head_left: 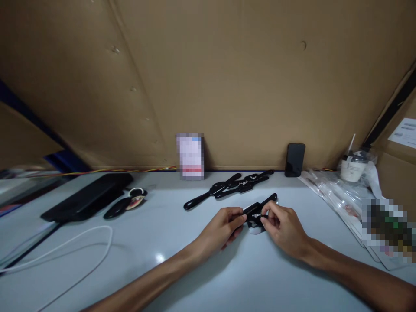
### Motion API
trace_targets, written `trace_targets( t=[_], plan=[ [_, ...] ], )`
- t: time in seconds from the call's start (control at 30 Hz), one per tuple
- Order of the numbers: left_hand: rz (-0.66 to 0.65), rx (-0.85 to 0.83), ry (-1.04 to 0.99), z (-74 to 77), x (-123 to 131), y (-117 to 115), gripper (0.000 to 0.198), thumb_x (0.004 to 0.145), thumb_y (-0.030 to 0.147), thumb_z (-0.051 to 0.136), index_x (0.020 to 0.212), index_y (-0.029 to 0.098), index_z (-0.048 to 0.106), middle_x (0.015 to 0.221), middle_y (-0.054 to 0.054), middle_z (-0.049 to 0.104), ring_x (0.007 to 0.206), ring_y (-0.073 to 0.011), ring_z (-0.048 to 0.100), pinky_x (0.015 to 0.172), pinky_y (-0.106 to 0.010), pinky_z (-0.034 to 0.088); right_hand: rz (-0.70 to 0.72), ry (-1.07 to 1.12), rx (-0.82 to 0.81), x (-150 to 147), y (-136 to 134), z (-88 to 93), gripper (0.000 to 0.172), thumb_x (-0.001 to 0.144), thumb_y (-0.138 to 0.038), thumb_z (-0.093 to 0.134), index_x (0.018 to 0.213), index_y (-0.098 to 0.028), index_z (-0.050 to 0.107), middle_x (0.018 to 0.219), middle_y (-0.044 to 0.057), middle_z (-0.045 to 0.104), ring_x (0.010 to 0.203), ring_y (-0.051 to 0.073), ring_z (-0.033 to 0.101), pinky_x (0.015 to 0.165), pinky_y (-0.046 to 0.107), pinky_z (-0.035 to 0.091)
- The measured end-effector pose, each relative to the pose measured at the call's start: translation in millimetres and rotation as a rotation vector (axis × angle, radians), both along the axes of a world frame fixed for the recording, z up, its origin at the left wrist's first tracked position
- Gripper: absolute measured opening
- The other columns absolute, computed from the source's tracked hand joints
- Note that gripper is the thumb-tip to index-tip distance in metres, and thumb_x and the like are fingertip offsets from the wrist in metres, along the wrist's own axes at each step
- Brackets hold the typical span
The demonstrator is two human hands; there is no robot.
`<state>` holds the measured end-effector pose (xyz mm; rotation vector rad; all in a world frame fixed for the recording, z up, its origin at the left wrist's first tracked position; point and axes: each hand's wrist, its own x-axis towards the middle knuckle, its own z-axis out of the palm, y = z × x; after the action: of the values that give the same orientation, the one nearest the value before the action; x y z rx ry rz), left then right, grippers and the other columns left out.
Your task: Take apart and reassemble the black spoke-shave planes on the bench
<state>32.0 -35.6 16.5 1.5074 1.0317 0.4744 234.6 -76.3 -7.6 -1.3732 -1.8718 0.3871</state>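
A black spokeshave (252, 210) with a silver screw at its middle is held a little above the table, one handle rising to the upper right. My left hand (228, 225) is closed round its left side, thumb on top, hiding that handle. Fingers of my right hand (286, 224) pinch at the tool's middle, beside the screw; whether they grip the screw itself I cannot tell. Behind it, several more black spokeshaves (242, 186) lie overlapping on the table.
The pale table (162, 277) ends at a cardboard wall (227, 86). A blurred card and a phone (295, 160) lean there. Plastic bags (334, 195) and a cup (352, 169) stand right. On the left are a black flat device (87, 197), keys (118, 208) and a white cable (108, 242).
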Motion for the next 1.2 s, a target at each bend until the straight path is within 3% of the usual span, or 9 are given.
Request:
trace_targets(
  t=[0.2,0.33,0.53,0.67,0.8,0.97,1.1,1.2],
  plan=[
    [-0.048,0.039,0.024,-2.3,0.3,0.9,0.04,0.085,0.054,0.058,0.066,0.023,0.043,0.053,0.008,0.043,0.04,-0.0076,0.034,0.035,-0.02,0.026,-0.03,0.009,-0.029,0.6,3.7,-1.1,0.01,0.089,-0.02,0.058,0.082,-0.021,0.064,0.062,-0.003,0.058,0.055,0.013,0.047,0.059,0.029,0.035],
    [-0.051,0.034,0.016,-4.1,0.2,1.8,0.04,0.087,0.054,0.059,0.067,0.023,0.045,0.053,0.008,0.044,0.04,-0.0077,0.035,0.035,-0.019,0.026,0.029,0.007,-0.008,-0.7,2.0,0.4,0.016,0.092,-0.022,0.056,0.083,-0.021,0.068,0.067,-0.001,0.065,0.058,0.014,0.051,0.062,0.03,0.039],
    [-0.027,0.017,-0.004,-4.9,-0.7,1.9,0.038,0.087,0.054,0.058,0.07,0.022,0.046,0.054,0.008,0.044,0.04,-0.0076,0.035,0.034,-0.019,0.024,0.054,-0.049,0.019,-0.5,-1.7,0.4,0.024,0.094,-0.021,0.052,0.104,-0.019,0.073,0.08,0.004,0.074,0.064,0.017,0.06,0.066,0.032,0.046],
    [-0.029,0.011,-0.016,-4.0,-1.0,1.3,0.038,0.086,0.054,0.059,0.07,0.022,0.046,0.054,0.008,0.044,0.04,-0.0074,0.035,0.035,-0.019,0.024,0.085,-0.035,0.02,0.2,-1.9,0.0,0.033,0.094,-0.019,0.05,0.117,-0.022,0.074,0.096,0.006,0.078,0.078,0.019,0.068,0.074,0.033,0.05],
    [-0.019,0.0,-0.026,-3.4,-1.1,1.5,0.04,0.086,0.056,0.06,0.07,0.022,0.047,0.055,0.008,0.044,0.04,-0.0071,0.035,0.035,-0.019,0.024,0.194,-0.055,0.059,1.2,-3.5,-0.3,0.034,0.091,-0.013,0.048,0.103,-0.023,0.078,0.086,0.004,0.076,0.073,0.017,0.067,0.069,0.03,0.049],
    [-0.01,0.009,-0.026,-4.4,-0.9,1.8,0.038,0.087,0.055,0.058,0.069,0.022,0.047,0.054,0.008,0.044,0.039,-0.0077,0.035,0.035,-0.02,0.024,0.112,-0.056,0.053,2.6,-1.9,-1.2,0.029,0.091,-0.015,0.048,0.09,-0.022,0.076,0.079,0.004,0.074,0.068,0.017,0.064,0.068,0.031,0.049],
    [-0.027,0.023,-0.009,-5.3,-0.3,1.9,0.039,0.085,0.055,0.058,0.068,0.023,0.045,0.053,0.007,0.044,0.039,-0.0075,0.035,0.034,-0.02,0.025,0.069,-0.034,0.019,1.9,-0.7,-0.1,0.029,0.092,-0.018,0.05,0.104,-0.02,0.076,0.086,0.005,0.077,0.072,0.019,0.067,0.071,0.034,0.051],
    [-0.03,0.033,-0.004,-4.8,0.1,1.7,0.04,0.083,0.057,0.058,0.067,0.023,0.044,0.053,0.007,0.044,0.039,-0.0075,0.035,0.034,-0.02,0.026,0.127,-0.043,0.026,1.3,-2.5,1.0,0.034,0.092,-0.016,0.049,0.113,-0.023,0.076,0.095,0.006,0.078,0.079,0.02,0.07,0.074,0.034,0.051]
  ],
)
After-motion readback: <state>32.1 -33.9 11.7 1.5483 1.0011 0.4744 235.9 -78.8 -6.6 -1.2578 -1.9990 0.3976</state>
